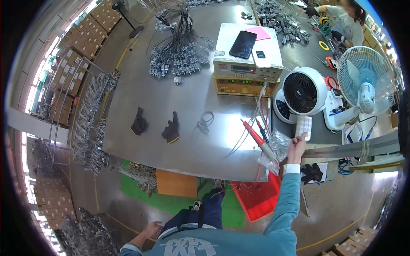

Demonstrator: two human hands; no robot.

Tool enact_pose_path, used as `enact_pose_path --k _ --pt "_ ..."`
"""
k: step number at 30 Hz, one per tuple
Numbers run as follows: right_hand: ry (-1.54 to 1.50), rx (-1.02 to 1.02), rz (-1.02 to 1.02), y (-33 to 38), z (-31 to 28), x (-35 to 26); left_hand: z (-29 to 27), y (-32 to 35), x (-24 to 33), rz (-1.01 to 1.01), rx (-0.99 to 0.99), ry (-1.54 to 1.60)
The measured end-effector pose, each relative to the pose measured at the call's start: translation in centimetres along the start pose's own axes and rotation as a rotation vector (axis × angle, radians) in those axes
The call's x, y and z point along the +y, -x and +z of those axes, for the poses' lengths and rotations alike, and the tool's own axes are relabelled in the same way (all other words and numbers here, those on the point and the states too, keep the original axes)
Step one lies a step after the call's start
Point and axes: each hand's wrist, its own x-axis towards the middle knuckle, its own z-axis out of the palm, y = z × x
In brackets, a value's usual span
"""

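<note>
My right hand (pixel 296 149) reaches out at the table's right end, closed on the lower end of a white rectangular piece (pixel 303 126) with a faint grid on its face. Its exact kind I cannot make out. Just left of that hand lie a crumpled clear plastic bag (pixel 278 147) and a red test probe (pixel 255 135) with a grey end. Down beside my thigh hangs my left hand (pixel 152 229), empty, its fingers loosely stretched. Two dark gloves, one at the left (pixel 139 123) and another nearer the middle (pixel 171 129), lie on the metal table (pixel 149 158).
Stacked test instruments (pixel 245 70) carry a black phone (pixel 243 44). A white round fan (pixel 301 91) and a blue-white fan (pixel 363 85) stand right. Bundled cables (pixel 177 55) lie at the back. A red crate (pixel 256 196) sits below. Another person (pixel 348 21) works far right.
</note>
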Motion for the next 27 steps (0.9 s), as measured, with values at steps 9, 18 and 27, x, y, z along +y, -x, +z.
enact_pose_path --k 9,18,27 --pt "0.052 -0.212 0.257 14.6 -1.9 -1.1 2.2 -4.0 2.0 -0.137 0.111 0.083" --pt "0.318 -0.53 0.835 37.2 -6.8 0.9 9.2 -3.8 6.3 0.448 0.346 -0.062" --pt "1.075 -1.21 0.922 57.7 -12.3 3.0 13.9 7.4 6.2 0.53 -0.059 1.152"
